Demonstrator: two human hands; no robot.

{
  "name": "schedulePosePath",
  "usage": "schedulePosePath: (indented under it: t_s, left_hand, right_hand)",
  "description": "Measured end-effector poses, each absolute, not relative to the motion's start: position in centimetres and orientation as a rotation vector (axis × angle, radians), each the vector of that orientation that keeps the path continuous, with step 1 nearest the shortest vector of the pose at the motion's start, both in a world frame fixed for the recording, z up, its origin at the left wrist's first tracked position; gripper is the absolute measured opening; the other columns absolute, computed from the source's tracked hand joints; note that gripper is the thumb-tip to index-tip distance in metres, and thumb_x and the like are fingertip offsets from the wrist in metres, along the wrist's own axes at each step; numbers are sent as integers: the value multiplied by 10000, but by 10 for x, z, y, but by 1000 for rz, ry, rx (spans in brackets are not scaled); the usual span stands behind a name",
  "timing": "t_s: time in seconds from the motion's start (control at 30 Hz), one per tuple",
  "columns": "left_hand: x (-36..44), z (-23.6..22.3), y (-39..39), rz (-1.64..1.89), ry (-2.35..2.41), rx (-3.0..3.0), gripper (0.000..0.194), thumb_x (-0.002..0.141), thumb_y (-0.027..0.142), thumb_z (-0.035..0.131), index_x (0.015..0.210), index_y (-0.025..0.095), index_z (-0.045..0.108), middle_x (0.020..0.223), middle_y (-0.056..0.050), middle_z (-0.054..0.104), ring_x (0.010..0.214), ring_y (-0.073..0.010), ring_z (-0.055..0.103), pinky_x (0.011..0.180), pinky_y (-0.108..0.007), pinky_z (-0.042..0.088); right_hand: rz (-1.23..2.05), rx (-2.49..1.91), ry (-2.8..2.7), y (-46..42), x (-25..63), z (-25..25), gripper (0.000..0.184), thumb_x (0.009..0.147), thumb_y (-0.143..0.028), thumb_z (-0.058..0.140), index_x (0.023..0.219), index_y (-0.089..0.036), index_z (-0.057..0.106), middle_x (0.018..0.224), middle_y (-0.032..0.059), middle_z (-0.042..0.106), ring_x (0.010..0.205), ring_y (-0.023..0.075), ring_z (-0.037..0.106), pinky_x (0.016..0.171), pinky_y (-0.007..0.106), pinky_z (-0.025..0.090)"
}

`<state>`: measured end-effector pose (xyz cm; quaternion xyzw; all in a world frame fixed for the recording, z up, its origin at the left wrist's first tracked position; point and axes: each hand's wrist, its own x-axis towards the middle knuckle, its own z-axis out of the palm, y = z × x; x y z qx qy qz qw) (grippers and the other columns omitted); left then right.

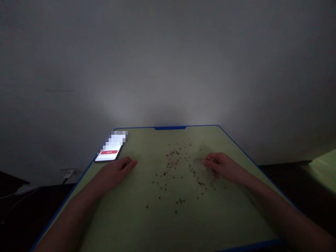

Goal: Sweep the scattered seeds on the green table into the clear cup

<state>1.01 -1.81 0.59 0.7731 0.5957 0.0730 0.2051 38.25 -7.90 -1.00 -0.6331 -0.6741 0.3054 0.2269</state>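
In the head view, my left hand [123,168] rests on the left side of the table, just in front of a phone. Its fingers are curled in and its thumb points right, with nothing visible in them. My right hand [217,164] pinches a clear, see-through plastic piece [198,161] between thumb and fingers; its curved edges show faintly left of and below the fingers, but its full shape is hard to make out. Many small dark bead-like bits [173,154] lie scattered between my hands, some near the clear piece. Paler specks lie among them.
The pale table [118,224] has a blue edge and stands against a grey wall [168,70]. A lit phone [109,150] lies at its far left corner. Left of the table, a plug and cable [68,174] sit low by the wall. The room is dim.
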Motion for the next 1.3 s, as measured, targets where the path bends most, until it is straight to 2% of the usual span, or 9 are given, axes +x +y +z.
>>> schedulePosePath:
  t_s: [0.23,0.43,0.53,0.7,0.9,1.17,1.3]
  left_hand:
    - [11,5,-19,197,1666,2173,483,822,609,299,827,214,577,781,-43,640,739,-223,592,662,-322,405]
    - [11,3,-18,201,1649,2214,480,842,592,284,822,207,570,792,-39,634,740,-211,591,656,-304,396]
    - [10,2,-18,209,1666,2212,474,841,589,291,822,207,571,778,-34,628,730,-205,586,642,-297,391]
    - [11,4,-20,209,1647,2203,482,837,595,289,823,206,574,773,-38,624,728,-209,579,655,-310,395]
    - [13,5,-21,216,1643,2198,486,830,596,293,852,210,586,807,-47,634,757,-217,584,668,-316,393]
    - [14,8,-21,184,1657,2197,489,828,602,291,832,208,582,776,-38,628,728,-211,582,640,-303,384]
    - [14,8,-20,189,1679,2165,497,817,608,299,836,206,591,784,-43,629,738,-217,583,641,-307,392]
  right_hand:
    - [597,-1735,-2044,-84,395,4,331,883,-377,417,624,-199,522,584,-1,541,557,144,501,532,258,356]
    - [244,-1550,-2221,-86,356,24,227,912,-337,456,824,-203,617,742,24,640,672,160,567,611,263,382]
    - [54,-1427,-2363,-83,333,23,206,927,-276,445,893,-198,632,838,46,669,742,175,601,654,274,401]
    - [-214,-1294,-2626,-79,316,8,196,853,-94,485,879,-189,654,792,37,694,719,191,623,666,300,420]
    - [-172,-1130,-2680,-95,330,-5,257,842,-82,518,1008,-216,661,1006,44,711,863,196,636,784,338,452]
    - [-63,-1096,-2617,-148,369,2,355,863,-60,415,1043,-228,671,1000,44,728,877,199,657,788,371,485]
    - [-41,-1190,-2463,-158,384,13,313,890,-132,436,1067,-241,670,965,50,731,871,206,656,783,387,496]
